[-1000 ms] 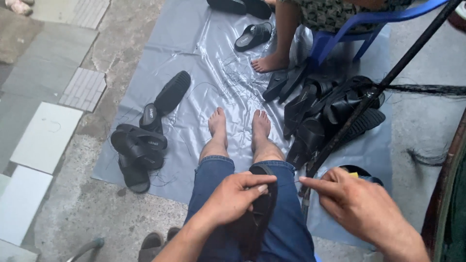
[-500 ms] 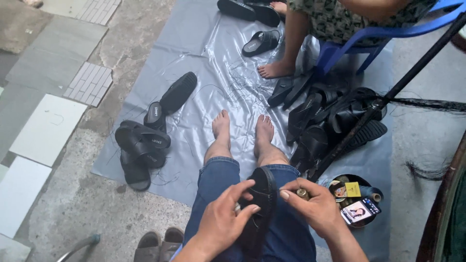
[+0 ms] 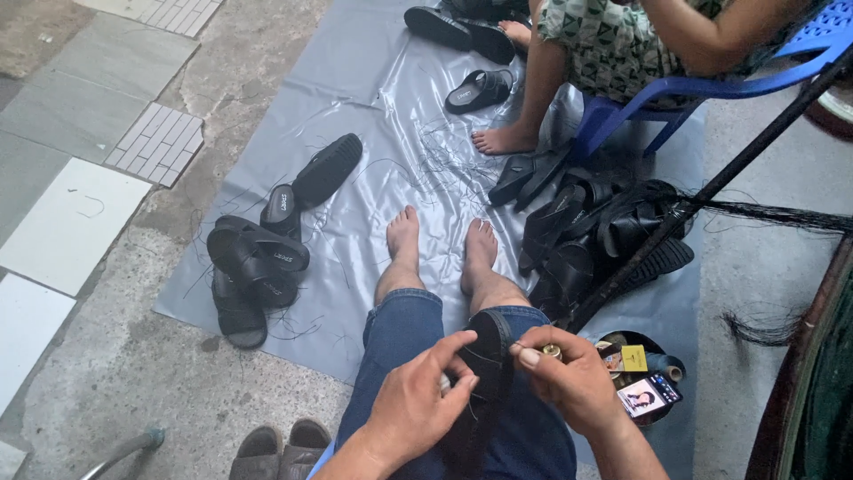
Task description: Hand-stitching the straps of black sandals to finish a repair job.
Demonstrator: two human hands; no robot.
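Note:
A black sandal [image 3: 487, 356] lies lengthwise on my lap, over my blue jeans [image 3: 404, 333]. My left hand [image 3: 418, 400] grips its left edge, thumb and forefinger pinching the strap. My right hand [image 3: 569, 378] presses against the sandal's right edge and pinches a small brass-coloured object [image 3: 551, 351] at the fingertips. My bare feet [image 3: 442, 240] rest on the grey plastic sheet [image 3: 373, 107].
A heap of black sandals [image 3: 267, 258] lies at the left, another pile [image 3: 595, 236] at the right. A small round tin [image 3: 641, 384] holds a phone and bits. A person sits on a blue chair [image 3: 702, 84] ahead. A black rod [image 3: 711, 191] slants across.
My right hand came in from the right and closed against the sandal's edge. The left hand shifted from lying flat on the sandal to pinching its strap. The camera tilted down a little.

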